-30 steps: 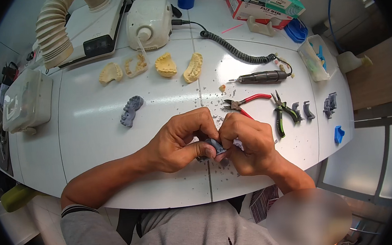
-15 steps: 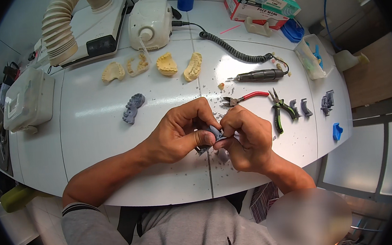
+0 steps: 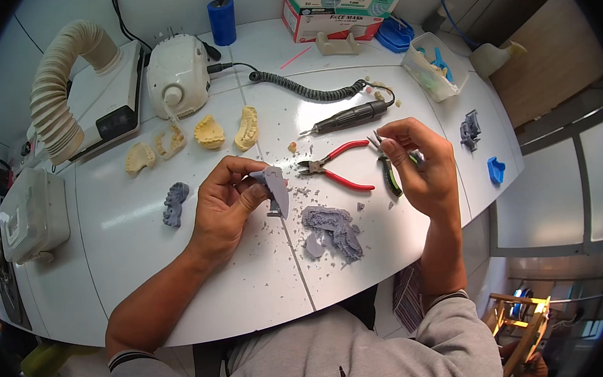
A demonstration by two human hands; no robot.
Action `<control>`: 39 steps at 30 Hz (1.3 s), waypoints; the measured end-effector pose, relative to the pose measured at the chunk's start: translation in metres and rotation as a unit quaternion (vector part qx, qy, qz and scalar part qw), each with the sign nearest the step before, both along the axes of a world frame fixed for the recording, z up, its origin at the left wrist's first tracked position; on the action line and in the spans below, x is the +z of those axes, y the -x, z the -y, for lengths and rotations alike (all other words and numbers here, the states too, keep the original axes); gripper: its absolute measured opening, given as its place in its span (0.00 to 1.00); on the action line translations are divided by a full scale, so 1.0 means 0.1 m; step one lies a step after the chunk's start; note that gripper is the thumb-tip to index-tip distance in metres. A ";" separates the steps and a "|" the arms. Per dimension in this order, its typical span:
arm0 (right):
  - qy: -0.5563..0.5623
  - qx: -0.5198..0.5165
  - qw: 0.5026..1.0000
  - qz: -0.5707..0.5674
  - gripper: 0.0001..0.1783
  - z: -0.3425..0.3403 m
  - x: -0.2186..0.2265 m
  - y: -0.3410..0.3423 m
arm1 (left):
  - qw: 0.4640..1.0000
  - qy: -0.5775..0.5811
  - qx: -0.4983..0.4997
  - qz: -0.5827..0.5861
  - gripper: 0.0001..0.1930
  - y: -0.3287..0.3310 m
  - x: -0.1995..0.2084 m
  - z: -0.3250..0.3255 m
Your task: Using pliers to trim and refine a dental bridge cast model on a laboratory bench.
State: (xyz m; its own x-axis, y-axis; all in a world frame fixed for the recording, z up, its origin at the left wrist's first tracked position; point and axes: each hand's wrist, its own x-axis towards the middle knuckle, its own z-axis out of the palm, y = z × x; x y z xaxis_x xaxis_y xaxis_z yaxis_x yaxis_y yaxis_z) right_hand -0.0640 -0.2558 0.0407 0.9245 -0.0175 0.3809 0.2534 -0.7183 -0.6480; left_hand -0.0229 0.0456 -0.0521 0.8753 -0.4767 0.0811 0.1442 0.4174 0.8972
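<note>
My left hand (image 3: 221,205) is closed on a grey resin dental piece (image 3: 278,192) with a flat, pale side, pinched between thumb and fingers. My right hand (image 3: 423,161) has its fingers and thumb curled round the green-and-black pliers (image 3: 390,176), near their jaws. Part of that tool is hidden behind the fingers. Between my arms, a heap of broken grey resin supports (image 3: 332,230) lies on the white table. Red-handled side cutters (image 3: 339,166) rest with handles spread, between my two hands.
Grey crumbs are scattered around the heap. A grey dental model (image 3: 175,204) lies at left, yellowish dental casts (image 3: 208,132) behind. Farther back are a black handpiece (image 3: 352,116) with coiled cord, and its white control unit (image 3: 179,77). A clear bin (image 3: 434,72) stands back right.
My hands have separated. The left keeps the grey piece, while the right has moved right to the green-and-black pliers. The grey heap is now uncovered, and the whole view has shifted.
</note>
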 end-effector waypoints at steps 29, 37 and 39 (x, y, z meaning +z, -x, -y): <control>0.099 0.194 0.976 0.031 0.30 -0.56 -0.27 -0.22 | 0.996 -0.017 0.091 0.021 0.23 -0.03 0.15 0.02; 0.092 0.179 0.979 0.045 0.27 -0.47 -0.29 -0.22 | 0.993 -0.051 0.092 0.057 0.29 -0.03 0.07 0.01; 0.083 0.178 0.979 0.043 0.25 -0.47 -0.28 -0.21 | 0.993 -0.057 0.090 0.058 0.28 -0.02 0.06 0.00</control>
